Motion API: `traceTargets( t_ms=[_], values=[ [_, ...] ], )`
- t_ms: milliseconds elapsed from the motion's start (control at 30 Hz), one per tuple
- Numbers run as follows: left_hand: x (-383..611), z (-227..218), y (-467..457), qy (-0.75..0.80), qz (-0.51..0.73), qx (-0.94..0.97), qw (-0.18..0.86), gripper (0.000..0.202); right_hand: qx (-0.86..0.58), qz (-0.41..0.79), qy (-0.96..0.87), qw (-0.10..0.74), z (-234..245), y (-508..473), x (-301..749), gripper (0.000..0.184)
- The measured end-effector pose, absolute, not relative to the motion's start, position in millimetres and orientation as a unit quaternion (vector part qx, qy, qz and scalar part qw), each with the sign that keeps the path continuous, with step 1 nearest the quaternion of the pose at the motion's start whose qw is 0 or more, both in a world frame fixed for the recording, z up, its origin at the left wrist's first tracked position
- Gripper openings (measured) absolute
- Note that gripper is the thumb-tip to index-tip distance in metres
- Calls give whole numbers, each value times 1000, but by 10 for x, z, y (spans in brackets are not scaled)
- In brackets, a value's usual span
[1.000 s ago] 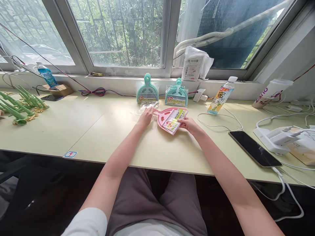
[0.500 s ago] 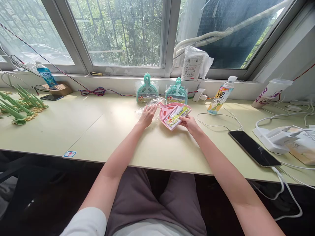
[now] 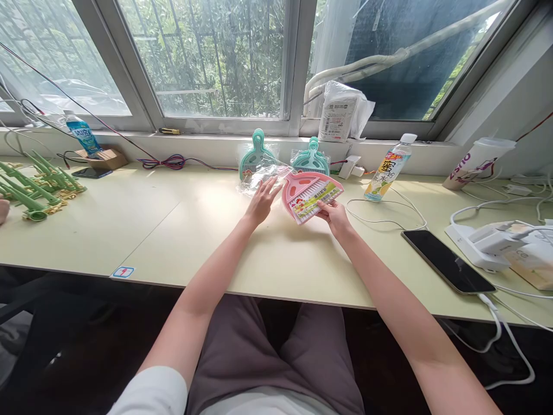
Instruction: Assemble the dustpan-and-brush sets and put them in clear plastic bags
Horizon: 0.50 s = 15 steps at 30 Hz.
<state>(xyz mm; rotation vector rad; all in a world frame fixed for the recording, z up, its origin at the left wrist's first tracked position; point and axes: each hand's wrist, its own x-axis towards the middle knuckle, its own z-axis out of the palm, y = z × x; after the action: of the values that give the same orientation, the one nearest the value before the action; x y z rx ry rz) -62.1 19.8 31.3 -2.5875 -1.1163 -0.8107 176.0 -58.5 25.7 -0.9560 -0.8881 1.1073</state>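
A pink dustpan with a brush [image 3: 309, 193] and a printed label is held tilted above the table by my right hand [image 3: 334, 218], which grips its lower right edge. My left hand [image 3: 261, 204] is open, fingers apart, just left of the dustpan. Clear crinkled plastic [image 3: 264, 176] lies behind its fingertips and reaches toward the dustpan's handle; whether the fingers touch it I cannot tell. Behind these, two wrapped green dustpan sets lean by the sill: one on the left [image 3: 258, 151] and another on the right [image 3: 313, 155], its lower part hidden by the pink one.
On the right are a drink bottle [image 3: 389, 168], a phone [image 3: 447, 261], a power strip [image 3: 475, 245] with cables and a cup [image 3: 479, 163]. Green plastic parts [image 3: 38, 187] stand at the left, beside another person's hand [image 3: 3, 208]. A white package [image 3: 341, 115] sits on the sill.
The pink dustpan has shifted slightly right and turned in my right hand. My left hand's fingers have spread and come away from its handle. Another person's hand has appeared at the left edge.
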Motion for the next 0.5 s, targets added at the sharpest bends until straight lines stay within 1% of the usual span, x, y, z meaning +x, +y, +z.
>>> traceTargets(
  t_ms=[67, 167, 367, 500],
  values=[
    [-644, 292, 227, -379, -281, -876, 101, 75, -430, 480, -374, 667, 261, -592, 1769, 20],
    [-665, 256, 268, -373, -299, -874, 90, 72, -447, 483, -363, 660, 266, -609, 1750, 17],
    [-629, 196, 301, -295, -347, -890, 34, 75, -442, 518, -380, 626, 254, -616, 1706, 22],
    [-537, 245, 173, -226, -366, -903, -5, 61, -424, 539, -402, 607, 214, -585, 1701, 25]
  ],
)
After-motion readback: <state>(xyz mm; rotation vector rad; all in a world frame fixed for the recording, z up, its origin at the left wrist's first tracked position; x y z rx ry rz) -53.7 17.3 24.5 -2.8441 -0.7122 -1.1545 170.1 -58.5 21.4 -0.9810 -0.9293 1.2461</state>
